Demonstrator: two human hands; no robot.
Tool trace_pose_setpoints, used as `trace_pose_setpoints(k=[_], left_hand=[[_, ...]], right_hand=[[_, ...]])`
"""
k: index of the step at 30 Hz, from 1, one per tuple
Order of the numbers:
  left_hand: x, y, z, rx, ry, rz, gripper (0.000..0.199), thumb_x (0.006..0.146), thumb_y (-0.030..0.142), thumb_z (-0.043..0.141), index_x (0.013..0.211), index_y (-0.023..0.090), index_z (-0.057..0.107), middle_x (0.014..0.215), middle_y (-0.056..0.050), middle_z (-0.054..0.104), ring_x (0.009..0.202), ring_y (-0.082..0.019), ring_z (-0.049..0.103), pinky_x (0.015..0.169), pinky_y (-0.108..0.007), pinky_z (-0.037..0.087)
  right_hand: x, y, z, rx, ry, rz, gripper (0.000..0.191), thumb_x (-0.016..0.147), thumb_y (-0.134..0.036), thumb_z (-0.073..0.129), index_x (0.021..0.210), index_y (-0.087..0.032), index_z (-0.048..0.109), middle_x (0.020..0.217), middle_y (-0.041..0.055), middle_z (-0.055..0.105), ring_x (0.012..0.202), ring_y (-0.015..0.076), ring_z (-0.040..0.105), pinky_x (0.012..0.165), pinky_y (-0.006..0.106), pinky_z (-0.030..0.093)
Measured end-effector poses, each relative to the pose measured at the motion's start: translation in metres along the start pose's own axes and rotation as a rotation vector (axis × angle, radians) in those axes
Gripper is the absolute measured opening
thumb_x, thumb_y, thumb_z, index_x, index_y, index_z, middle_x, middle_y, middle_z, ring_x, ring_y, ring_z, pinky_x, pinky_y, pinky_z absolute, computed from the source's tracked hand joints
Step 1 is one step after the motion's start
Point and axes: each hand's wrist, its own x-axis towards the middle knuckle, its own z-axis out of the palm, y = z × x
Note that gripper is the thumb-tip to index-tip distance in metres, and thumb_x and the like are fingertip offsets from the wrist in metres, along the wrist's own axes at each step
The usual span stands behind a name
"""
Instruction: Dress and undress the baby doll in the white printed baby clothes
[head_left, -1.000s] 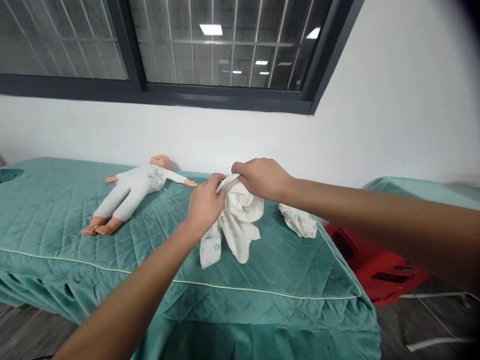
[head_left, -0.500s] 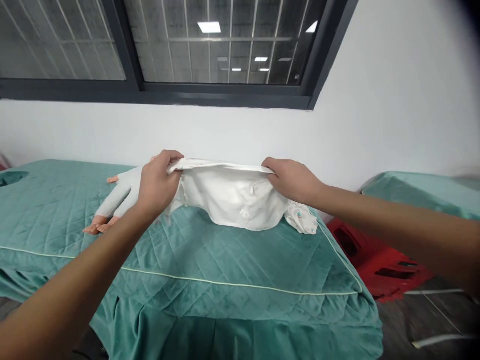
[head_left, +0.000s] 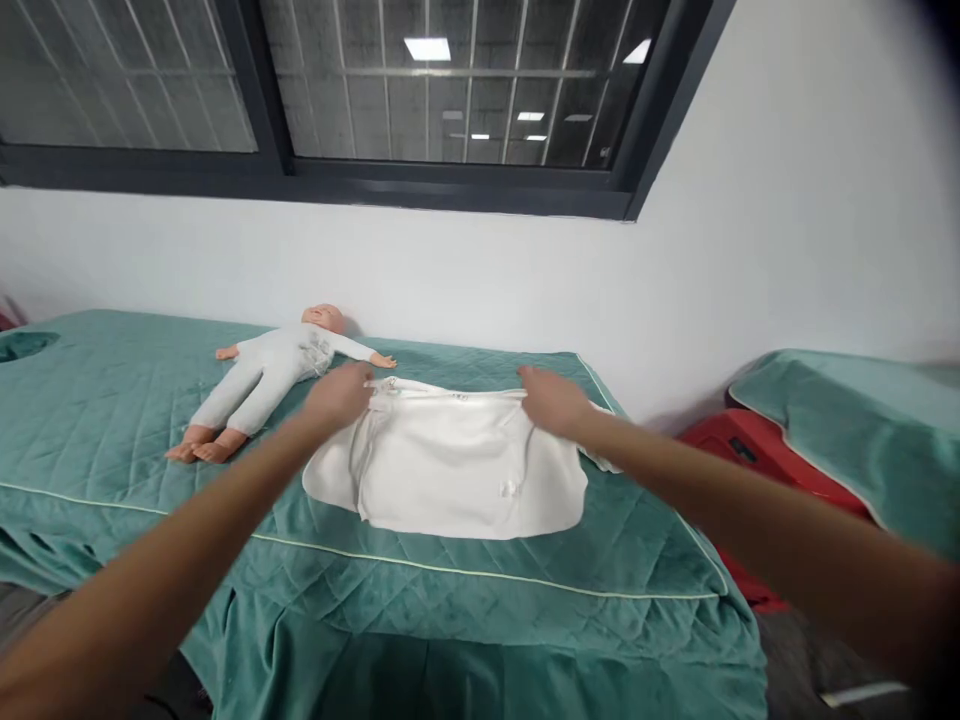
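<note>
A white baby garment (head_left: 450,465) is spread across the front part of the green bed, its lower edge lying on the cover. My left hand (head_left: 341,393) is closed on its upper left corner. At the upper right corner my right hand (head_left: 553,400) grips the same edge, which stretches fairly straight between the two. To the left a baby doll (head_left: 277,365) in a pale suit lies on its back, one arm reaching close to my left hand. Behind my right forearm a second white cloth (head_left: 600,463) shows only in part.
The quilted green bed cover (head_left: 480,605) has a pale piped edge. A white wall and a dark-framed window (head_left: 450,185) rise behind it. On the right stands a red plastic object (head_left: 750,455), beside another green-covered surface (head_left: 862,420).
Both hands have come down and toward me, laying the garment from the air onto the bed. The doll's head and arm, hidden before, now show. The camera view has shifted slightly.
</note>
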Motion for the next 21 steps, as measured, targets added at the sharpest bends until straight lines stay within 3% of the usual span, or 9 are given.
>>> trace_pose_setpoints(k=[2, 5, 8, 14, 18, 21], left_hand=[[-0.013, 0.015, 0.042, 0.018, 0.020, 0.125, 0.035, 0.087, 0.012, 0.040, 0.110, 0.010, 0.067, 0.117, -0.020, 0.066, 0.111, -0.029, 0.061, 0.099, -0.040, 0.045], [-0.036, 0.038, 0.099, -0.035, -0.071, 0.215, 0.034, 0.090, 0.014, 0.042, 0.114, 0.013, 0.066, 0.122, -0.015, 0.066, 0.114, -0.023, 0.061, 0.103, -0.034, 0.044], [-0.041, 0.044, 0.133, -0.047, -0.100, 0.219, 0.035, 0.094, 0.018, 0.042, 0.119, 0.009, 0.064, 0.135, -0.017, 0.059, 0.131, -0.024, 0.051, 0.112, -0.036, 0.037], [-0.016, 0.035, 0.151, -0.024, -0.057, 0.106, 0.046, 0.097, 0.023, 0.036, 0.137, 0.004, 0.050, 0.151, -0.022, 0.040, 0.144, -0.029, 0.033, 0.117, -0.047, 0.028], [-0.016, 0.042, 0.152, 0.003, -0.015, 0.038, 0.050, 0.098, 0.028, 0.034, 0.140, 0.004, 0.046, 0.154, -0.024, 0.034, 0.145, -0.034, 0.029, 0.115, -0.055, 0.025], [-0.024, 0.047, 0.148, 0.040, 0.076, 0.020, 0.045, 0.098, 0.027, 0.035, 0.136, 0.006, 0.049, 0.149, -0.022, 0.044, 0.142, -0.032, 0.034, 0.115, -0.052, 0.025]], right_hand=[[-0.005, -0.031, 0.035, 0.002, -0.003, -0.049, 0.050, 0.084, -0.008, 0.043, 0.133, -0.010, 0.049, 0.138, 0.0209, 0.054, 0.127, 0.0315, 0.049, 0.102, 0.042, 0.039], [-0.010, -0.073, 0.083, 0.037, -0.087, -0.057, 0.041, 0.091, -0.020, 0.045, 0.129, -0.009, 0.052, 0.132, 0.0193, 0.059, 0.122, 0.0284, 0.053, 0.103, 0.038, 0.039], [-0.003, -0.093, 0.112, 0.046, -0.146, 0.056, 0.053, 0.097, -0.039, 0.038, 0.132, -0.002, 0.049, 0.138, 0.0302, 0.050, 0.130, 0.0371, 0.047, 0.105, 0.048, 0.036], [0.030, -0.088, 0.126, 0.092, -0.170, 0.265, 0.078, 0.095, -0.050, 0.038, 0.143, 0.012, 0.031, 0.148, 0.0420, 0.029, 0.142, 0.0460, 0.028, 0.111, 0.057, 0.024], [0.026, -0.090, 0.138, 0.141, -0.116, 0.326, 0.078, 0.098, -0.048, 0.029, 0.149, 0.009, 0.019, 0.156, 0.0377, 0.013, 0.148, 0.0434, 0.013, 0.113, 0.054, 0.022], [0.017, -0.096, 0.147, 0.161, 0.045, 0.320, 0.071, 0.098, -0.039, 0.034, 0.152, 0.002, 0.016, 0.160, 0.0311, 0.005, 0.150, 0.0394, 0.006, 0.118, 0.047, 0.018]])
